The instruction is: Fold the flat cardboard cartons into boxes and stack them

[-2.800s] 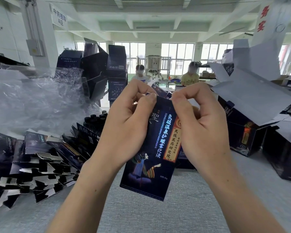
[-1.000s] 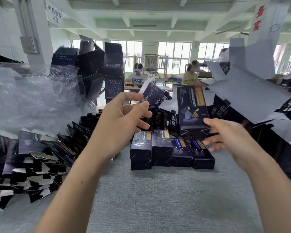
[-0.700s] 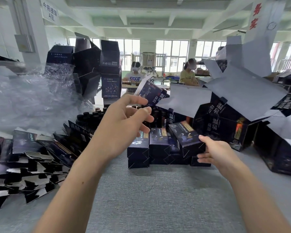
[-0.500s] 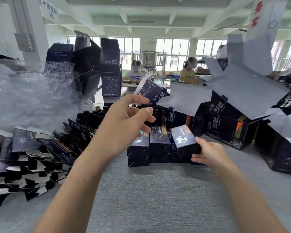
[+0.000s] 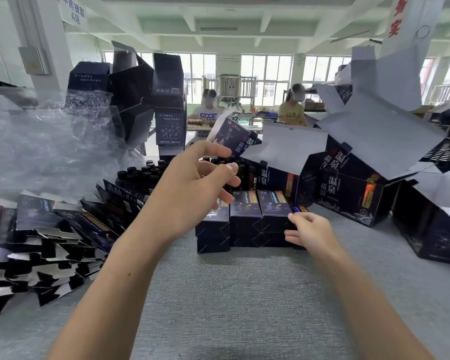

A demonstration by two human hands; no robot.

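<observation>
Head view: the left hand (image 5: 192, 188) hangs in the air with fingers spread, holding nothing and covering part of the folded boxes (image 5: 244, 219). The stack's right end is hidden behind the right hand (image 5: 309, 229), whose loosely straight fingertips touch it. The boxes sit mid-table in two tiers, dark glossy card with small figure prints and zigzag seams. To the left lies a sprawling pile of flat cartons (image 5: 50, 242), with pale undersides. The table (image 5: 244, 294) is grey and woven-looking.

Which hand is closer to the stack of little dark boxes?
Right. The right hand is at the right end of the stack of boxes; the left hand hovers above its left end.
</observation>
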